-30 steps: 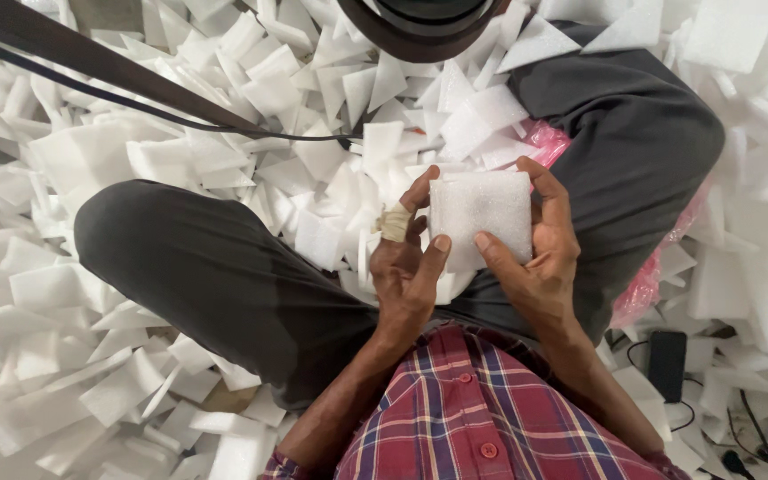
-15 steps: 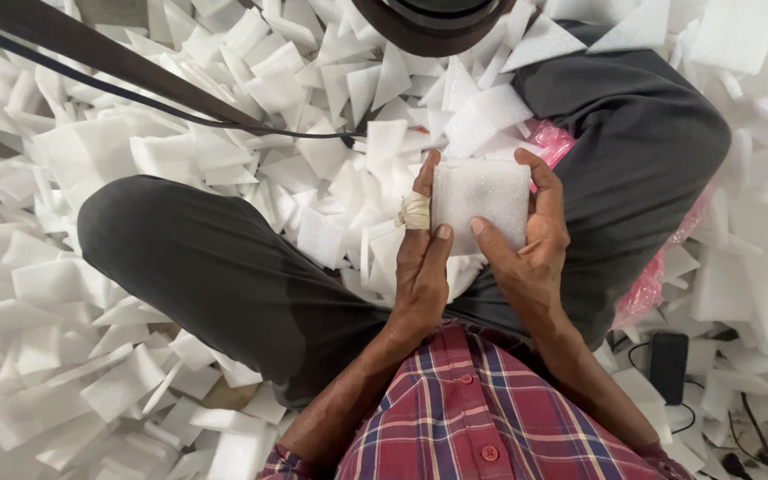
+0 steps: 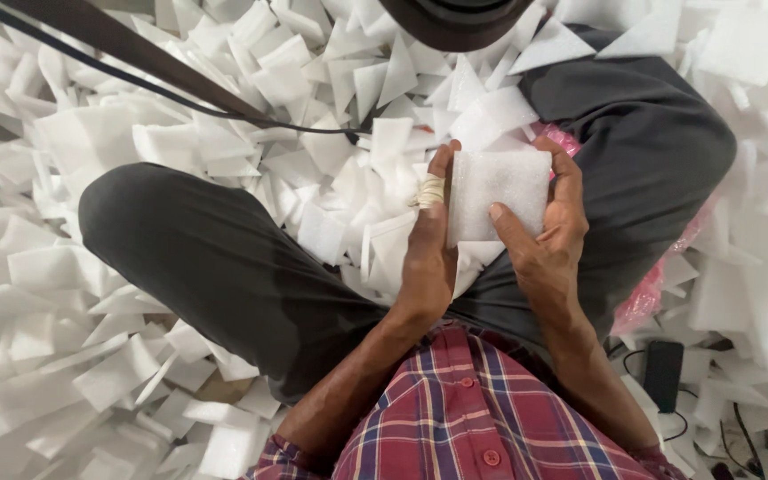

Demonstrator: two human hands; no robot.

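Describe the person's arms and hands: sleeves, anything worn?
Both forearms are bare. Short red, blue and white checked shirt sleeves end near the elbows. The left hand has pale tape or band wound round its thumb. The right hand wears nothing visible.

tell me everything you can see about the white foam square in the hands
The white foam square is a thin, soft-looking sheet with a faintly pebbled surface, roughly square and flat, facing the camera. It is held above the lap, the left hand gripping its left edge, the right hand wrapping its right edge with the thumb on its lower face.
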